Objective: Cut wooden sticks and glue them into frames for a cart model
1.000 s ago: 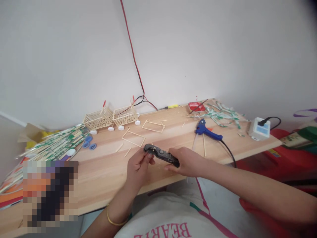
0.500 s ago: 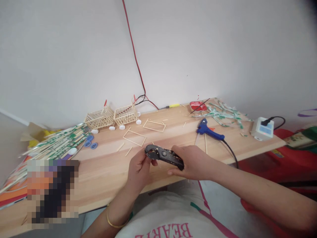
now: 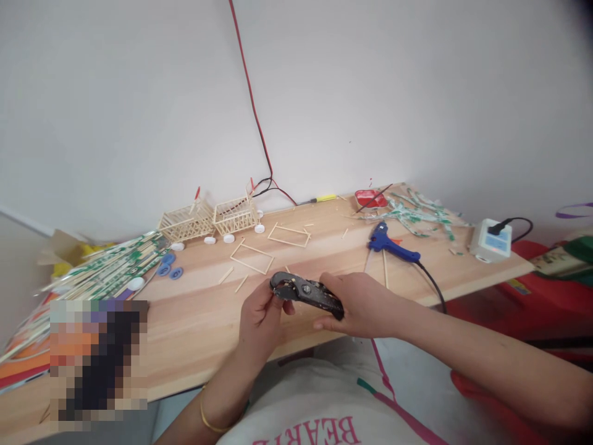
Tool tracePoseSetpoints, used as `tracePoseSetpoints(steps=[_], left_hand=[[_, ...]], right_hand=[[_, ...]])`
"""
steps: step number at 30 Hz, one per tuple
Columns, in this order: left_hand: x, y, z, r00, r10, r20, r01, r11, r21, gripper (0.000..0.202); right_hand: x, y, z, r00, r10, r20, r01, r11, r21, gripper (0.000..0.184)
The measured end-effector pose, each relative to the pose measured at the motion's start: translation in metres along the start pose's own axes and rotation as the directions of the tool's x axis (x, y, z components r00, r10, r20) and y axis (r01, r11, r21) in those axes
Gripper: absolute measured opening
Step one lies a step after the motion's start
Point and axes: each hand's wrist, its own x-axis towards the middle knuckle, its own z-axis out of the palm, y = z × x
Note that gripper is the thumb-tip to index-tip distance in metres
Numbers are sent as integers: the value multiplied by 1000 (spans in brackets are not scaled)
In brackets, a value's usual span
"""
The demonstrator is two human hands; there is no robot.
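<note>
The right hand (image 3: 359, 306) stays wrapped tight round the black cutter (image 3: 306, 292) handles above the wooden board (image 3: 194, 321) near its front edge; the left hand (image 3: 262, 316) still pinches its head, both barely shifted

1. The black cutter (image 3: 306, 293) sits a little lower than a second ago, closer to the near edge of the desk (image 3: 194, 321). Its head has dipped toward the fingertips of the left hand (image 3: 262, 318).
2. The right hand (image 3: 365, 306), wrapped around the cutter's handle, has slid slightly to the right along that near edge, and the handle end has gone with it.
3. The left hand has sunk a touch toward the person. Its gold bangle (image 3: 210, 424) now lies lower, partly behind the shirt.
</note>
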Motion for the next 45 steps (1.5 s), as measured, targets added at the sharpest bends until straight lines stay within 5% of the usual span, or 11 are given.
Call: tracePoseSetpoints(steps=[45], left_hand=[[2,3,2,997,-72,7,72,985,-154,22]], right_hand=[[5,2,-3,999,-46,-26,46,999,-20,44]])
